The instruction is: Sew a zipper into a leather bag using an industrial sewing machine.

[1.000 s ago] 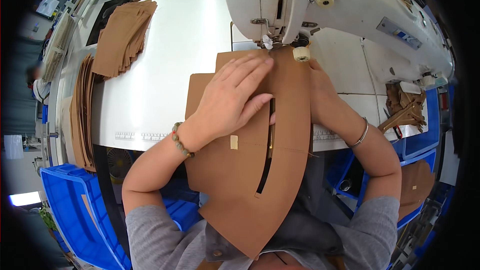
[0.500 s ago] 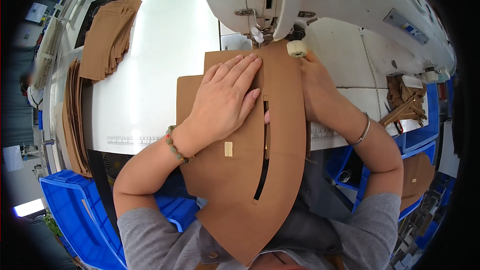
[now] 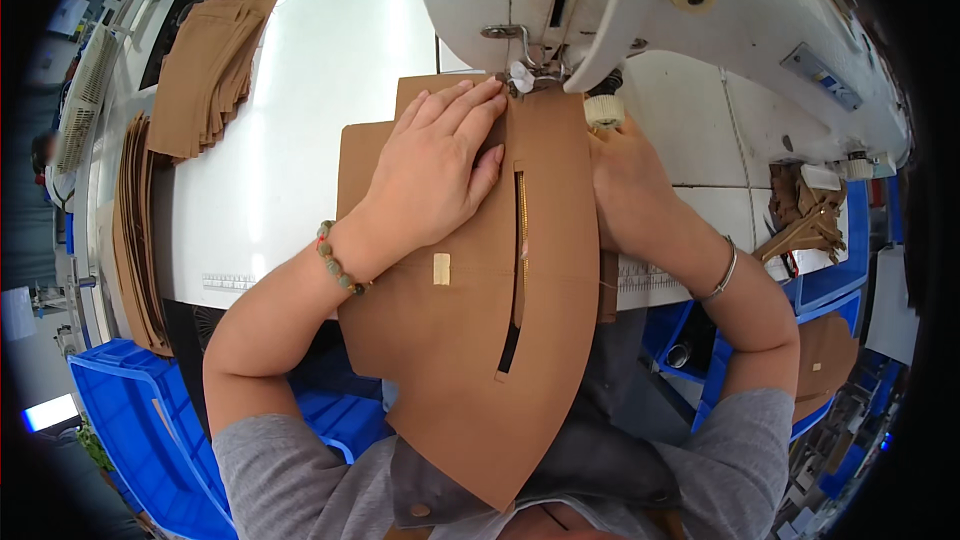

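From where I stand, the left hand lies flat, palm down, on the brown fabric panel, just left of the frame's middle. Its fingers are close together and point up toward the needle area, the thumb set a little apart beside the panel's long slit. It presses on the cloth without gripping it. The right hand is at the panel's right edge, wrist bent inward, fingers partly hidden by the cloth and by a cream knob; I can't tell whether they pinch anything. Both elbows bend outward, low in the frame.

The panel fills the centre, running from the sewing machine at top centre down to a point near the person's chest. The machine's head hangs over the panel's upper end, close to the left fingertips. At upper left sits a fanned stack of brown pieces; brown scraps lie at the right, and a blue bin stands lower left.
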Demonstrator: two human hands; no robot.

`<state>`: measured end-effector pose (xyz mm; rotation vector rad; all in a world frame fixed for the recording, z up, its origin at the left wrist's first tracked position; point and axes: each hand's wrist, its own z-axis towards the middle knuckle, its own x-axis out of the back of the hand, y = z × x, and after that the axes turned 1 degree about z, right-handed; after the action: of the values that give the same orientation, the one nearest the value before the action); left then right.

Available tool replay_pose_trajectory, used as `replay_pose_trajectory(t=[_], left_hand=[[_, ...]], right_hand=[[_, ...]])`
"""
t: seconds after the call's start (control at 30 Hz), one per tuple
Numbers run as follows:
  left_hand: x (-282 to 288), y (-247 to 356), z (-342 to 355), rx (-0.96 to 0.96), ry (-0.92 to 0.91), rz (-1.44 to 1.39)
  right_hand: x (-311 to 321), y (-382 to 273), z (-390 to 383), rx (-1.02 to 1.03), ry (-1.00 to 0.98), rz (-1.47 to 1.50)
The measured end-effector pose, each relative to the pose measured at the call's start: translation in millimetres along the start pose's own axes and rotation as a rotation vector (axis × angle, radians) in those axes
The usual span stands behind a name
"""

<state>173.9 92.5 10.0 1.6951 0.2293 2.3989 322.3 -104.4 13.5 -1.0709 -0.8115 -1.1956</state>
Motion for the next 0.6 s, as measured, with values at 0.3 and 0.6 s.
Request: replay_pose_trajectory(t=[0.3,0.6], left_hand=[[-12,-37,34,0.014,0.065,0.046],[8,-15,11,0.005,0.113,-0.025]], right_hand=[[-2,-2,1,-0.003,0.011,0.054],[2,-5,0,-0.049,-0.046,0.041]])
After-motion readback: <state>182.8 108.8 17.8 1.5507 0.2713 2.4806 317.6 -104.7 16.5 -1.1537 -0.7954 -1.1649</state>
